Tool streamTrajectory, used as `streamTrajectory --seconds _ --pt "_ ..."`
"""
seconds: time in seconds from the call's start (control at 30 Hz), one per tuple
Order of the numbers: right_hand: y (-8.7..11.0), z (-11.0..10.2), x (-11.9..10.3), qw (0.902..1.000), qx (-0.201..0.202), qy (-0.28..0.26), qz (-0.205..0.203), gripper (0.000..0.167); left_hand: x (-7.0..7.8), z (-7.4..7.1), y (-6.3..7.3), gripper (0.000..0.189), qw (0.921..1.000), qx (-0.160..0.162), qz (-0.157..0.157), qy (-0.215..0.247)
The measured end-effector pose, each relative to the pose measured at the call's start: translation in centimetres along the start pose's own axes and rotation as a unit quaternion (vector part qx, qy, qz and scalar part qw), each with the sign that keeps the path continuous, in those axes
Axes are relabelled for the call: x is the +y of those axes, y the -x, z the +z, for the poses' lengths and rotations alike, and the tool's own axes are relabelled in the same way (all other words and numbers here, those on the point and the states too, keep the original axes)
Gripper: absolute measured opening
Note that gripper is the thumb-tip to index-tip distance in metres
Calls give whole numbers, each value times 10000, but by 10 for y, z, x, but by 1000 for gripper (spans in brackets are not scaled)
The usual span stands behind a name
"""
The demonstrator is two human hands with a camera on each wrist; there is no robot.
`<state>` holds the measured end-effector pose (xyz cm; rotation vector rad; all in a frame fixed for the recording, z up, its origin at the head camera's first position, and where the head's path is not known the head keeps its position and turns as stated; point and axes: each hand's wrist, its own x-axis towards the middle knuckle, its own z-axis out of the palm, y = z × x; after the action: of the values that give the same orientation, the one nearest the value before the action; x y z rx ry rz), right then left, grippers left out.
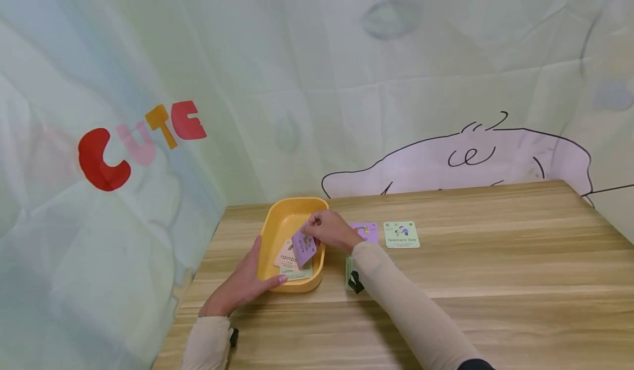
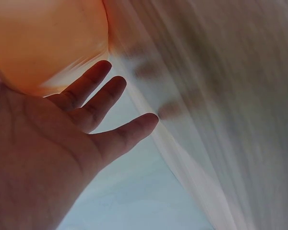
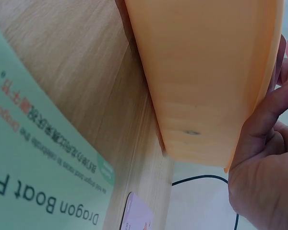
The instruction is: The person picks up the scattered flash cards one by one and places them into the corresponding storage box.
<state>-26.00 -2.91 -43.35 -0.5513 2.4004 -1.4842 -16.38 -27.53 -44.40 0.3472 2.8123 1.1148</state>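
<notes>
A yellow plastic tray stands at the table's left. My left hand holds its near left corner, thumb over the rim; in the left wrist view several fingers of the left hand extend beside the tray's outer wall. My right hand pinches a purple "park" card, tilted over the tray. Beneath it lie a pale orange "rainbow" card and a green card, partly covered. In the right wrist view the right hand is bent over the tray's rim; its fingertips are hidden.
A green "Teachers' Day" card and a purple card lie right of the tray. A green "Dragon Boat" card lies nearer, mostly under the right forearm. A printed cloth hangs behind the wooden table.
</notes>
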Motion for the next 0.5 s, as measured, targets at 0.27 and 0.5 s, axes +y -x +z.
streamTrajectory --seconds 0.27,0.5 --pt "1 0 -1 9995 -135 -289 49 26 1 0 1 120 9998 -16 -208 -34" --pt "1 0 -1 9995 -167 -275 73 30 -1 1 1 114 9999 15 24 130"
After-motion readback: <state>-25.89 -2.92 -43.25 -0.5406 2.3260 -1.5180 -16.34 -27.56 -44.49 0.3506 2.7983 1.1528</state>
